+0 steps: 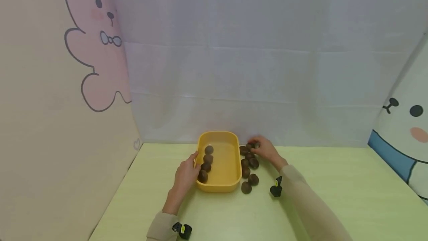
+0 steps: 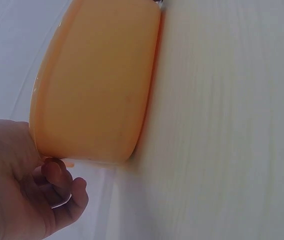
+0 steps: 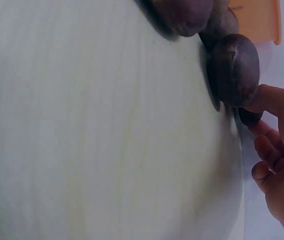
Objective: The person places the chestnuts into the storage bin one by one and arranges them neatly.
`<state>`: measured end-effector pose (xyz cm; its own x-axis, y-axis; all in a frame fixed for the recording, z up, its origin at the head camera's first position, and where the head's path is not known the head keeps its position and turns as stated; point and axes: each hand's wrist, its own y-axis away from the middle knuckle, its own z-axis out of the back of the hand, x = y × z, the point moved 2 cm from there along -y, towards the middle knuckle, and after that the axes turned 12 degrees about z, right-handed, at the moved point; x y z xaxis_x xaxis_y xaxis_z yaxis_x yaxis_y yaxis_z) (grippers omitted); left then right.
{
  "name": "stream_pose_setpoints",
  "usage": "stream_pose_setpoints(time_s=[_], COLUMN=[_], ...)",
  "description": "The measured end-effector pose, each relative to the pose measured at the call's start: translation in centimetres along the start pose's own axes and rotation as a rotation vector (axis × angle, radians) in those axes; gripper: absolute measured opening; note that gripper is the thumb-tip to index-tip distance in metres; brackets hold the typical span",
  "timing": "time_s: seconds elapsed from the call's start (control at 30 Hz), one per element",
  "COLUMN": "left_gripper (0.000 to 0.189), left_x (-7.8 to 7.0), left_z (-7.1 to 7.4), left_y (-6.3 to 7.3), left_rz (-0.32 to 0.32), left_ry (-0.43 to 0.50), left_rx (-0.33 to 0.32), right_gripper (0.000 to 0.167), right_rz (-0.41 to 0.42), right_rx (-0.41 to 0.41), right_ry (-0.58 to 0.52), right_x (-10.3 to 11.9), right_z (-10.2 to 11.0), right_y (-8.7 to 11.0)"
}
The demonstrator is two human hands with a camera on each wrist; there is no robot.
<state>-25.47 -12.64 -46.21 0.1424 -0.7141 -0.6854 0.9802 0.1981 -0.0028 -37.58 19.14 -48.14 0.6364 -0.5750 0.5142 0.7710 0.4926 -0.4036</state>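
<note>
Near the back of the table lies a yellow plastic basin, with several dark round fruits that look like passion fruits lined along its left side. My left hand grips the basin's left rim, the thumb over the edge; in the left wrist view its fingers curl beside the basin wall. To the basin's right, more passion fruits lie in a loose cluster. At the far end of that cluster my right hand pinches a passion fruit, partly hidden behind a nearer one.
The pale green table reaches up to a white cloth backdrop. A panel with a pink cartoon bear stands at left, one with a white cartoon figure at right. Each wrist carries a small black camera.
</note>
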Motion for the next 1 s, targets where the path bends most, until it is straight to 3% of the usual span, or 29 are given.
stream_pose_setpoints(time_s=[0.3,0.6,0.8,1.0], left_gripper=[0.050,0.051,0.052,0.051], left_x=[0.0,0.3,0.2,-0.1], left_z=[0.2,0.3,0.2,0.1], left_y=[-0.1,0.2,0.1,0.1], left_rz=[-0.005,0.012,0.013,0.002], left_ry=[-0.011,-0.020,-0.010,-0.019], left_rx=[-0.011,-0.004,-0.007,-0.006], right_gripper=[0.032,0.032,0.030,0.029], right_rz=[-0.086,-0.089,-0.016,0.051], right_rx=[-0.054,-0.068,-0.109,-0.098], right_ry=[-0.028,-0.038,-0.023,-0.010], right_x=[1.2,4.1,6.5,8.3], right_z=[1.1,2.1,2.4,1.9], right_y=[-0.1,-1.2,-2.5,-3.8])
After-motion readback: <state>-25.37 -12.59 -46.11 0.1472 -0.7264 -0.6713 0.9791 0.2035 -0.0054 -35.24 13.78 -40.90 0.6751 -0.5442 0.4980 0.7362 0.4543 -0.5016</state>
